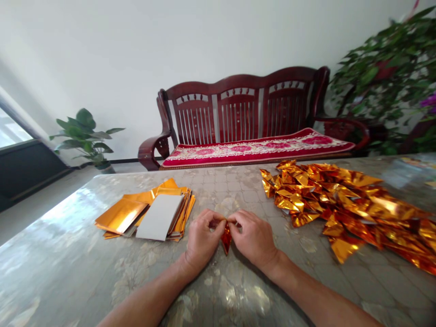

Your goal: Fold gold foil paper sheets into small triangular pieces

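Note:
Both my hands meet over the middle of the table, pinching one small piece of folded gold foil paper (226, 240). My left hand (204, 236) grips its upper left edge between thumb and fingers. On the other side, my right hand (254, 236) pinches the upper right edge. The piece's pointed tip hangs down toward me; its top is partly hidden by my fingertips. Left of my hands lies a loose stack of flat gold foil sheets (124, 213), with a sheet's pale grey side (158, 217) facing up. A big heap of folded gold foil pieces (320, 190) spreads to the right.
The table (81, 254) has a shiny, patterned cover. Clear plastic (405, 171) lies at its far right. Beyond the table stands a dark red wooden bench (238, 109) with a red and white floral cover (255, 147). Potted plants (85, 136) flank it.

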Motion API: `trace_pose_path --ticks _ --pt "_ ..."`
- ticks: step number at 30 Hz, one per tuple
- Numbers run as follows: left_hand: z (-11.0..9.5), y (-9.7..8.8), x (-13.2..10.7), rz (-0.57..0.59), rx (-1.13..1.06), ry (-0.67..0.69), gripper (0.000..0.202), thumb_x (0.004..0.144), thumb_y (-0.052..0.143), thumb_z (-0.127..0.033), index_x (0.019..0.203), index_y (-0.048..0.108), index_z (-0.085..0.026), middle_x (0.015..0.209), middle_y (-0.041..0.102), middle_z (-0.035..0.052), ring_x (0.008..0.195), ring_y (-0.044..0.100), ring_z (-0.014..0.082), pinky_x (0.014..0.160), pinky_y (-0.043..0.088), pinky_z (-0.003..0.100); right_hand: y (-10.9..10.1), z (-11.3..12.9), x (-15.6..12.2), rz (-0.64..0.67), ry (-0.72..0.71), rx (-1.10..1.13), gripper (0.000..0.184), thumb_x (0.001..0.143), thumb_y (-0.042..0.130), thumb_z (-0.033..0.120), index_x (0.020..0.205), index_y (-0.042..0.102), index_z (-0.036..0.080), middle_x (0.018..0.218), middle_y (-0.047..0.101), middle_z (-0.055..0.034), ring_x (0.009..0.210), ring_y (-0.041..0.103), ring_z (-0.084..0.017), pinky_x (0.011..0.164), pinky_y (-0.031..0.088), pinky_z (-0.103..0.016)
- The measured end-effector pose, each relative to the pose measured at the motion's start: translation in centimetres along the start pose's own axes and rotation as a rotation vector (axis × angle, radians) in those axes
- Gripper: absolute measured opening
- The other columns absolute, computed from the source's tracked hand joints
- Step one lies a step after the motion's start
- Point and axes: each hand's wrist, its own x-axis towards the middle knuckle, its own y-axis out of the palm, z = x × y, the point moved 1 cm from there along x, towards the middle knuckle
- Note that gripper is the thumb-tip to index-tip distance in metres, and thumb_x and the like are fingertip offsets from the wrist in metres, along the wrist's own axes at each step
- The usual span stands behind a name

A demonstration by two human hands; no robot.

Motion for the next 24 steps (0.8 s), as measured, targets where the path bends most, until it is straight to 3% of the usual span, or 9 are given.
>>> trace_pose_path --ticks 7,14,21,24 --pt "0.1 -0.1 0.0 0.051 0.068 0.085 0.012 0.085 0.057 -0.014 0.084 0.067 -0.020 0.079 0.063 0.0000 0.070 0.058 0.0118 0.067 0.045 0.022 -0.2 0.3 0.0 -0.036 -0.063 -0.072 0.010 0.085 0.059 0.015 0.079 0.061 0.023 0.079 0.067 -0.0014 0.079 0.061 -0.018 0.068 0.038 -0.030" --pt "-0.1 -0.4 0.0 -0.012 0.020 0.143 0.013 0.087 0.055 -0.015 0.080 0.065 -0.020 0.076 0.062 0.0000 0.070 0.057 0.0118 0.066 0.045 0.022 -0.6 0.7 0.1 -0.051 -0.095 -0.039 0.004 0.089 0.058 0.021 0.086 0.061 0.023 0.084 0.066 -0.0028 0.084 0.059 -0.020 0.071 0.039 -0.030" --pt "0.0 -0.4 -0.2 -0.030 -0.018 0.184 0.012 0.088 0.057 -0.017 0.079 0.064 -0.020 0.077 0.063 0.0002 0.075 0.058 0.0130 0.072 0.045 0.023 -1.3 0.7 0.0 -0.071 -0.243 -0.142 0.023 0.092 0.054 0.019 0.070 0.062 0.022 0.070 0.061 -0.0024 0.072 0.054 -0.017 0.066 0.035 -0.031" --pt "0.2 -0.5 0.0 -0.032 -0.070 0.124 0.013 0.086 0.059 -0.019 0.075 0.064 -0.020 0.074 0.062 -0.0004 0.072 0.058 0.0132 0.070 0.045 0.023 -1.5 0.6 0.2 -0.046 -0.234 -0.018 0.021 0.093 0.054 0.023 0.075 0.065 0.022 0.073 0.064 -0.0030 0.074 0.055 -0.017 0.069 0.037 -0.030"
